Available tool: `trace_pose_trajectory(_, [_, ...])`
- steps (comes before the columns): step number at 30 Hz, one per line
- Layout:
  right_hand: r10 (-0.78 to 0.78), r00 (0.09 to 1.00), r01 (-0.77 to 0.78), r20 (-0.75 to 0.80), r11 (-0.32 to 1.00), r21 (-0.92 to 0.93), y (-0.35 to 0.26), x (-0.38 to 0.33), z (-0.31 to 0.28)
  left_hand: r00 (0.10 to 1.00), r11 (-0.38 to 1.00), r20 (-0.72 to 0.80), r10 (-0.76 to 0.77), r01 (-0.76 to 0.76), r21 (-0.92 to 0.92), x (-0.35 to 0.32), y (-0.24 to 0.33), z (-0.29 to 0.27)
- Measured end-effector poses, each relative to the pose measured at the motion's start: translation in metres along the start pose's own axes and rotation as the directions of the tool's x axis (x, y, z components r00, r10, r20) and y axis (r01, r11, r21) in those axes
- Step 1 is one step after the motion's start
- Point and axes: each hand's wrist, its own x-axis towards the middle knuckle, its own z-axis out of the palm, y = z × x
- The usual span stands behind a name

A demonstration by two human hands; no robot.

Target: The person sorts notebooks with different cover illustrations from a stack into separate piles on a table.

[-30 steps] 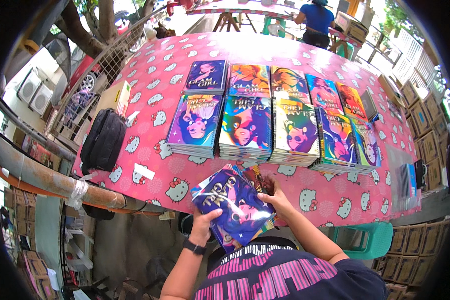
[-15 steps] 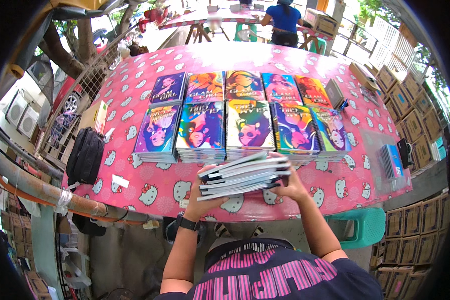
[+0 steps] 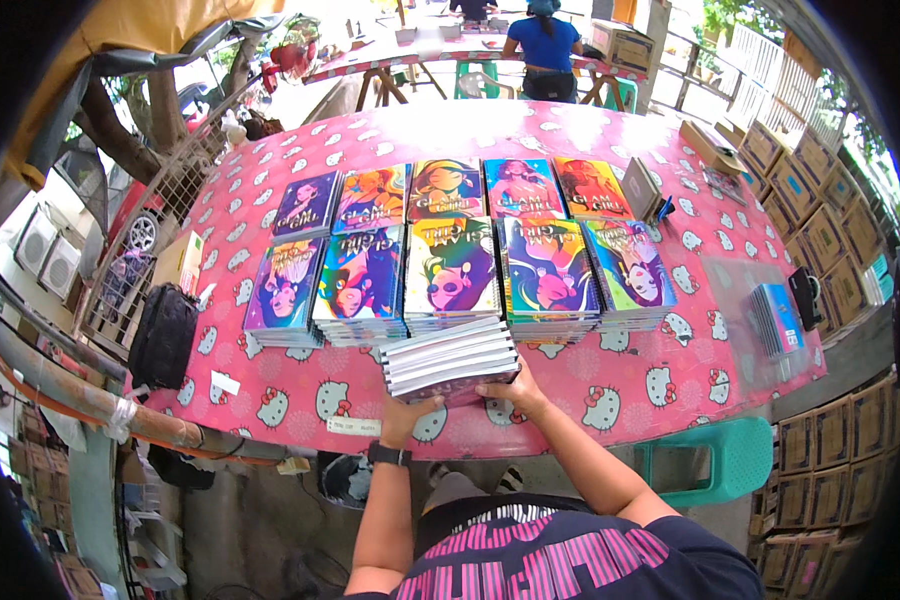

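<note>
My left hand point(image 3: 402, 412) and my right hand point(image 3: 515, 388) both grip a thick stack of notebooks point(image 3: 450, 360), held edge-on just above the near part of a pink cartoon-cat tablecloth point(image 3: 630, 385). A black watch sits on my left wrist. Right beyond the held stack lie two rows of colourful illustrated notebook piles, among them a green-covered pile point(image 3: 452, 272) and a blue-covered pile point(image 3: 548, 272).
A black pouch point(image 3: 163, 335) and a small carton point(image 3: 178, 262) lie at the table's left end. A clear bag with blue booklets point(image 3: 770, 318) lies at the right. A green plastic stool point(image 3: 715, 458) stands below. Cardboard boxes point(image 3: 830, 240) line the right. A person in blue point(image 3: 542, 45) sits at a far table.
The stack went from being held near my lap, cover up, to edge-on over the table's near edge, close to the front row of piles. The view tilted toward the table.
</note>
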Motion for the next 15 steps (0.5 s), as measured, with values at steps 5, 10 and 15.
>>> trace_pose_trajectory(5, [-0.011, 0.998, 0.009, -0.056, 0.999, -0.038, -0.006, -0.008, -0.004, 0.990, 0.990, -0.011, -0.142, 0.142, -0.003, 0.001, -0.009, 0.004])
trace_pose_trajectory(10, [-0.252, 0.960, 0.226, -0.125, 0.955, -0.191, -0.011, -0.026, 0.005, 0.956, 0.898, 0.219, 0.194, -0.263, 0.352, -0.002, -0.019, -0.010])
trace_pose_trajectory(15, [-0.098, 0.960, 0.052, -0.261, 0.983, -0.177, -0.006, -0.053, -0.014, 0.913, 0.937, 0.208, -0.349, 0.339, 0.084, 0.002, -0.020, 0.022])
